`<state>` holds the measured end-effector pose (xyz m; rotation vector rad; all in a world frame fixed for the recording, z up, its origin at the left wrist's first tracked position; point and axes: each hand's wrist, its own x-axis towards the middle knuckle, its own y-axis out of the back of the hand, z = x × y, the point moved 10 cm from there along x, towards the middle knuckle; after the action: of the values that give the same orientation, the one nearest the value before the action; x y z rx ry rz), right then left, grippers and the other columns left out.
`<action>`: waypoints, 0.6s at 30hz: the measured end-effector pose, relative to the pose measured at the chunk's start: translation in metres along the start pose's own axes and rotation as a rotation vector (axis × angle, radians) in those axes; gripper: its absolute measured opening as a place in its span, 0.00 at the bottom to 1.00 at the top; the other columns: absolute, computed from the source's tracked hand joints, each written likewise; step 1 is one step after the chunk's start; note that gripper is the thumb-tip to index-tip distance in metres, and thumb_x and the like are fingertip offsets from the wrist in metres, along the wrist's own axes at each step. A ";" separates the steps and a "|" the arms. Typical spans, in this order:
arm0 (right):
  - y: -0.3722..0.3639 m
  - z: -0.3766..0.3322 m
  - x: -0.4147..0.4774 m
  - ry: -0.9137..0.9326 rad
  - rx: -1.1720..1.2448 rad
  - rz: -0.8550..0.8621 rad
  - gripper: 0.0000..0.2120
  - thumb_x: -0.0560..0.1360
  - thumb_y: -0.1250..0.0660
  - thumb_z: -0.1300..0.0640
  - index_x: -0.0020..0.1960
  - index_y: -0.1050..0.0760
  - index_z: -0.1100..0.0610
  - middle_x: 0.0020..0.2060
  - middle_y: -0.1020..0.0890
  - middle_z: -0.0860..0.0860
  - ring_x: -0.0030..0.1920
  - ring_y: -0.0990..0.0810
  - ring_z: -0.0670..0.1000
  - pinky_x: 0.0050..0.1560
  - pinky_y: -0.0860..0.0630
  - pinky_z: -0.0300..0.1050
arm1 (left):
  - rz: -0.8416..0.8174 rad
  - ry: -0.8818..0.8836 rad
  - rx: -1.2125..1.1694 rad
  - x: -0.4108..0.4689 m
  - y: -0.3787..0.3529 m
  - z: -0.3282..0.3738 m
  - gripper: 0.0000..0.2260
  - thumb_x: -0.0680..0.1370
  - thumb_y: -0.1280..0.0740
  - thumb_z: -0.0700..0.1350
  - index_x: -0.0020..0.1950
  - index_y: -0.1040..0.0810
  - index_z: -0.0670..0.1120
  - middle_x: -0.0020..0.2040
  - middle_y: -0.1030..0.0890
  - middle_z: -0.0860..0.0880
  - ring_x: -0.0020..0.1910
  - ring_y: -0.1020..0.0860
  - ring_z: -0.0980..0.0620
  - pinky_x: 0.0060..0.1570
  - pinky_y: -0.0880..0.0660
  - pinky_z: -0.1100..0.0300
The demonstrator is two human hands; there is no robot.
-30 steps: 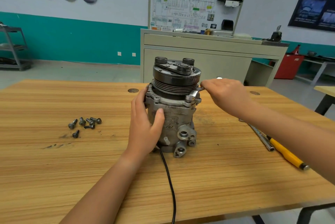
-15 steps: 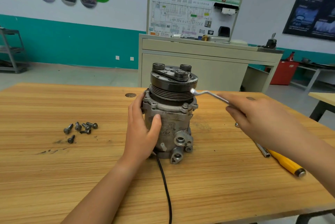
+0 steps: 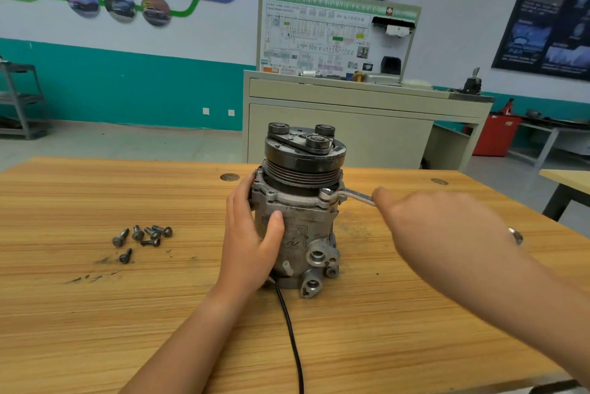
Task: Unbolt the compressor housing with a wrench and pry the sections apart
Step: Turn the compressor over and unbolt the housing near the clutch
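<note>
Squarely on the pale wooden table [image 3: 95, 330] stands the grey cast-metal compressor [image 3: 297, 227]; the left hand [image 3: 252, 240] clasps its housing, likely bracing against torque. Right of that clasp, the right hand [image 3: 440, 234] wraps the steel wrench [image 3: 351, 195], engaged at the housing's rim; loose dark bolts [image 3: 143, 235] lie well left.

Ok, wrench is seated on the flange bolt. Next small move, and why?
Probably swing the wrench to loosen the flange bolt: its head sits on it, the right hand holds the handle, and the left hand braces the compressor.
</note>
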<state>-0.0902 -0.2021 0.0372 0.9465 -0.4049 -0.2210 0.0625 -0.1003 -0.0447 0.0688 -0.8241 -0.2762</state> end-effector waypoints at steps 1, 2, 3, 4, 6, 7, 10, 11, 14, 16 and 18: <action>0.001 -0.009 -0.002 0.019 -0.025 -0.034 0.20 0.75 0.46 0.67 0.66 0.42 0.59 0.28 0.36 0.50 0.25 0.39 0.48 0.21 0.45 0.41 | 0.000 0.001 0.000 0.000 0.000 0.000 0.25 0.74 0.40 0.52 0.67 0.48 0.64 0.62 0.42 0.72 0.62 0.43 0.78 0.58 0.46 0.83; 0.002 -0.016 -0.004 0.036 -0.029 -0.054 0.21 0.74 0.47 0.68 0.67 0.43 0.61 0.29 0.35 0.51 0.25 0.36 0.49 0.21 0.45 0.41 | 0.002 0.003 0.000 0.000 0.000 -0.001 0.25 0.74 0.40 0.52 0.67 0.48 0.63 0.62 0.42 0.72 0.62 0.43 0.78 0.58 0.45 0.83; 0.003 -0.022 -0.006 0.044 -0.028 -0.066 0.21 0.74 0.48 0.69 0.67 0.43 0.63 0.32 0.31 0.53 0.28 0.31 0.49 0.21 0.46 0.41 | 0.004 0.004 0.002 0.001 0.000 -0.002 0.25 0.74 0.40 0.52 0.67 0.48 0.63 0.62 0.42 0.72 0.62 0.43 0.78 0.58 0.45 0.83; 0.004 -0.026 -0.007 0.051 -0.030 -0.066 0.22 0.74 0.49 0.69 0.68 0.44 0.64 0.35 0.28 0.54 0.31 0.27 0.49 0.21 0.46 0.41 | 0.006 0.005 0.002 0.001 0.000 -0.002 0.25 0.74 0.40 0.51 0.68 0.47 0.62 0.62 0.41 0.72 0.62 0.42 0.77 0.58 0.45 0.83; 0.003 -0.028 -0.007 0.066 -0.034 -0.042 0.22 0.75 0.51 0.69 0.69 0.47 0.63 0.35 0.30 0.53 0.29 0.32 0.48 0.21 0.46 0.41 | 0.006 0.008 -0.002 0.001 0.000 -0.003 0.25 0.74 0.40 0.51 0.68 0.47 0.61 0.62 0.41 0.72 0.62 0.42 0.77 0.59 0.44 0.82; 0.002 -0.027 -0.007 0.067 -0.034 -0.030 0.23 0.76 0.51 0.68 0.70 0.48 0.63 0.35 0.32 0.52 0.27 0.37 0.48 0.22 0.46 0.42 | 0.005 0.008 -0.003 0.001 0.000 -0.003 0.25 0.74 0.40 0.51 0.68 0.46 0.61 0.62 0.41 0.72 0.63 0.42 0.77 0.59 0.45 0.82; -0.006 -0.015 -0.005 0.068 -0.057 -0.013 0.25 0.78 0.52 0.63 0.73 0.55 0.60 0.33 0.36 0.53 0.26 0.41 0.50 0.23 0.47 0.43 | 0.001 0.007 -0.010 0.001 0.000 -0.002 0.26 0.74 0.40 0.51 0.68 0.47 0.61 0.62 0.42 0.72 0.63 0.43 0.78 0.59 0.45 0.83; -0.008 -0.012 -0.005 0.067 -0.066 -0.008 0.26 0.78 0.52 0.63 0.73 0.56 0.59 0.31 0.39 0.52 0.26 0.42 0.50 0.24 0.48 0.43 | 0.001 0.005 -0.011 0.001 0.000 -0.001 0.26 0.74 0.39 0.51 0.68 0.47 0.62 0.63 0.42 0.72 0.62 0.43 0.78 0.59 0.45 0.83; -0.009 -0.004 -0.002 0.052 -0.044 0.009 0.28 0.77 0.51 0.63 0.74 0.59 0.57 0.30 0.40 0.50 0.25 0.42 0.49 0.23 0.48 0.43 | 0.006 -0.006 -0.013 0.002 0.000 0.000 0.26 0.74 0.39 0.51 0.67 0.46 0.62 0.63 0.41 0.71 0.63 0.41 0.76 0.59 0.44 0.81; -0.010 -0.005 0.004 0.061 -0.024 0.022 0.28 0.78 0.51 0.61 0.74 0.61 0.56 0.28 0.37 0.48 0.25 0.41 0.48 0.23 0.47 0.43 | 0.000 -0.003 -0.008 0.002 0.000 0.000 0.26 0.74 0.39 0.51 0.67 0.46 0.63 0.63 0.41 0.72 0.65 0.40 0.73 0.60 0.42 0.79; -0.011 -0.007 0.012 0.061 -0.007 0.021 0.26 0.80 0.51 0.58 0.74 0.59 0.56 0.27 0.37 0.48 0.24 0.40 0.48 0.22 0.46 0.43 | -0.004 -0.006 -0.004 0.002 0.000 0.000 0.26 0.73 0.39 0.52 0.67 0.47 0.65 0.63 0.41 0.73 0.65 0.40 0.72 0.61 0.41 0.77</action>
<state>-0.0763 -0.2073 0.0269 0.9397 -0.3580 -0.1739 0.0636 -0.1009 -0.0429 0.0661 -0.8293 -0.2821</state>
